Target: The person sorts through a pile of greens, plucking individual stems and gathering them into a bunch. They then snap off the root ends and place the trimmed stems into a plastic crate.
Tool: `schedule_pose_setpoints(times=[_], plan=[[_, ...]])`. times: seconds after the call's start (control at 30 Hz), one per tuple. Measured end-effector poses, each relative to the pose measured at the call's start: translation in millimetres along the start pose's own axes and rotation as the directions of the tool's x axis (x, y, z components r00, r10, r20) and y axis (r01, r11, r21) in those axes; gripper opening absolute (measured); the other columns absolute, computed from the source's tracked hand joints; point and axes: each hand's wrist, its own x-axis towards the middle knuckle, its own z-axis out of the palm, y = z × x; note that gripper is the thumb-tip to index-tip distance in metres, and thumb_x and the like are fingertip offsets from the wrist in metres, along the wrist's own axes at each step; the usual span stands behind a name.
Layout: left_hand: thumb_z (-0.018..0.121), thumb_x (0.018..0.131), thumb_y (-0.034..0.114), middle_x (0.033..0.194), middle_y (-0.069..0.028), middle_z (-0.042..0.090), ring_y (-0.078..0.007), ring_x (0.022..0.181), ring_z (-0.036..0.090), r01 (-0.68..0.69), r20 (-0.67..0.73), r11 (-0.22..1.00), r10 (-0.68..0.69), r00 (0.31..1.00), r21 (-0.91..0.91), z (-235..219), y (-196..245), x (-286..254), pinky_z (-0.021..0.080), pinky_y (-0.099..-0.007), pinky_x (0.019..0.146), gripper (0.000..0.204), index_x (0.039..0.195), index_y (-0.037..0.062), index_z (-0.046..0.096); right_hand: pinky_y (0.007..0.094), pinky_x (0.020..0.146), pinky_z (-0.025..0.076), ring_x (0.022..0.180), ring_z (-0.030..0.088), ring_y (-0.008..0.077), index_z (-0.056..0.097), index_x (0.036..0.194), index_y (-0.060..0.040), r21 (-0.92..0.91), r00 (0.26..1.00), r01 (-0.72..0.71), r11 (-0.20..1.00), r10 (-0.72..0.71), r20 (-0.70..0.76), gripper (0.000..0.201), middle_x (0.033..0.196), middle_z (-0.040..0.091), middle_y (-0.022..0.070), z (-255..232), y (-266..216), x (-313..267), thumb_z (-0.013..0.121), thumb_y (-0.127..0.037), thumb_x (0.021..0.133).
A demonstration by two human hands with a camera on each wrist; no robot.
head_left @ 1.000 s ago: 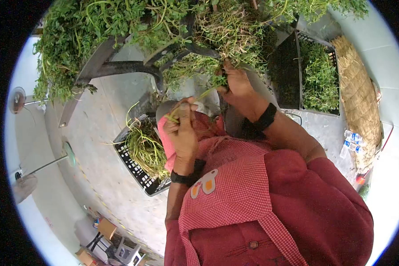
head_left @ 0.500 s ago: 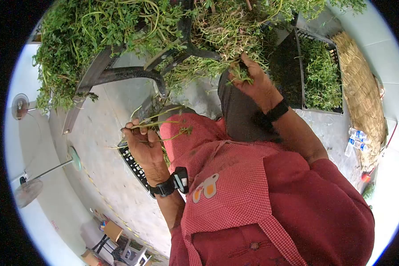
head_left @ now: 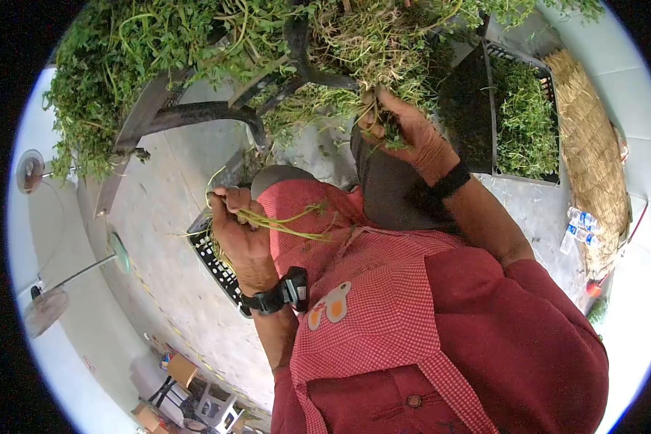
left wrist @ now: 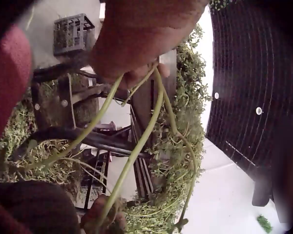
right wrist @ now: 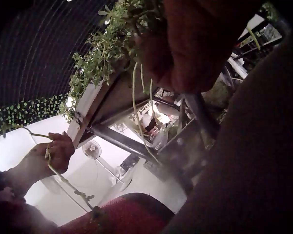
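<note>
In the head view my left hand (head_left: 242, 231) pinches several long pale-green stems (head_left: 289, 226) that reach across the apron towards the right. The left wrist view shows these stems (left wrist: 141, 146) hanging from between the fingers. My right hand (head_left: 412, 137), above the right knee, grips a small leafy sprig (head_left: 392, 136) between thumb and fingers. Just beyond it lies a heap of tangled greens (head_left: 369, 50). From the right wrist, the left hand (right wrist: 51, 156) appears apart at the lower left, with stems trailing down.
A table frame (head_left: 195, 116) heaped with leafy greens (head_left: 159, 43) stands in front. On the floor by the left hand is a black crate (head_left: 217, 271). At right are another crate of greens (head_left: 524, 119), a rolled straw mat (head_left: 589, 145) and water bottles (head_left: 580, 230).
My hands were close together with a stem stretched between them. The left has since moved left and down with its stems, while the right shifted right, then slightly back left.
</note>
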Motion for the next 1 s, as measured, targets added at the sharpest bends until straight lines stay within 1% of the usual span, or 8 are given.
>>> schedule_pose_setpoints(times=[0.13,0.6,0.8,0.83,0.87,0.9,0.97,1.0], plan=[[0.037,0.096,0.029,0.065,0.0007,0.041,-0.0086,0.051,0.03,0.008,0.026,0.999,-0.007,1.0,-0.038,2,-3,-1,0.03,-0.022,0.041,0.028,0.089,0.0059,0.051,0.022,0.049,0.044,0.054,0.051,0.0083,0.059,0.097,-0.0033,0.014,0.975,0.03,0.999,-0.032,0.218,0.03,0.079,0.061,0.0049,-6,5,6,0.05,-0.031,0.091],[0.035,0.097,0.032,0.067,-0.0005,0.05,-0.0097,0.046,0.035,0.014,-0.05,1.0,-0.014,0.999,0.016,-6,-9,-3,0.032,-0.022,0.036,0.03,0.091,0.0104,0.055,0.0202,0.047,0.04,0.057,0.05,0.0067,0.059,0.099,-0.0038,-0.39,0.976,0.183,0.902,-0.12,0.181,0.021,0.077,0.062,0.0045,15,9,-1,0.057,-0.022,0.088],[0.035,0.097,0.031,0.069,0.0003,0.048,-0.0083,0.049,0.038,0.02,0.004,1.0,-0.02,1.0,0.02,-4,-7,-3,0.036,-0.0206,0.036,0.03,0.091,0.0087,0.054,0.0224,0.06,0.048,0.067,0.057,0.0104,0.06,0.099,-0.0036,-0.249,0.993,0.112,0.962,-0.12,-0.015,0.017,0.085,0.063,0.0056,2,4,9,0.056,-0.016,0.088],[0.035,0.097,0.03,0.069,0.0007,0.049,-0.0085,0.049,0.04,-0.017,-0.001,0.998,0.017,1.0,0.064,-3,-6,-3,0.036,-0.0201,0.036,0.029,0.091,0.0091,0.054,0.0263,0.073,0.05,0.08,0.06,0.0166,0.057,0.108,-0.0028,-0.6,0.971,0.21,0.772,-0.236,0.037,0.021,0.095,0.063,0.0094,-7,-7,7,0.053,-0.009,0.088],[0.035,0.097,0.03,0.069,0.0007,0.049,-0.0085,0.049,0.04,-0.028,-0.014,0.997,0.03,0.999,0.074,-3,-5,-3,0.036,-0.0201,0.036,0.029,0.091,0.0091,0.054,0.0282,0.079,0.049,0.085,0.059,0.0186,0.054,0.113,-0.0033,-0.864,0.744,0.5,0.055,-0.538,0.396,0.026,0.099,0.062,0.0107,-15,-18,5,0.052,-0.007,0.088],[0.036,0.097,0.029,0.069,0.0009,0.049,-0.0083,0.05,0.04,0.001,0.014,1.0,-0.001,1.0,0.018,-3,-2,-3,0.036,-0.0204,0.036,0.028,0.091,0.0086,0.054,0.03,0.085,0.048,0.09,0.059,0.0206,0.051,0.118,-0.0038,-0.59,0.425,0.402,-0.7,-0.429,0.797,0.03,0.104,0.061,0.012,-29,-28,8,0.051,-0.005,0.088],[0.037,0.096,0.028,0.069,0.0008,0.049,-0.0084,0.05,0.039,0.019,0.061,0.999,-0.017,0.998,-0.039,4,-2,-6,0.034,-0.0209,0.035,0.027,0.091,0.0071,0.054,0.038,0.089,0.041,0.107,0.053,0.0279,0.057,0.108,-0.0038,-0.569,0.613,0.292,-0.768,-0.306,0.728,0.028,0.117,0.056,0.0149,-96,-52,71,0.057,-0.013,0.082],[0.037,0.096,0.028,0.069,0.0008,0.049,-0.0084,0.05,0.039,0.005,0.054,0.999,-0.003,0.999,-0.034,5,-2,-6,0.034,-0.0209,0.035,0.027,0.091,0.0071,0.054,0.0343,0.088,0.044,0.101,0.055,0.0261,0.051,0.117,-0.0061,-0.581,0.672,0.218,-0.784,-0.312,0.672,0.035,0.114,0.057,0.0135,-81,-66,63,0.057,-0.014,0.083]])
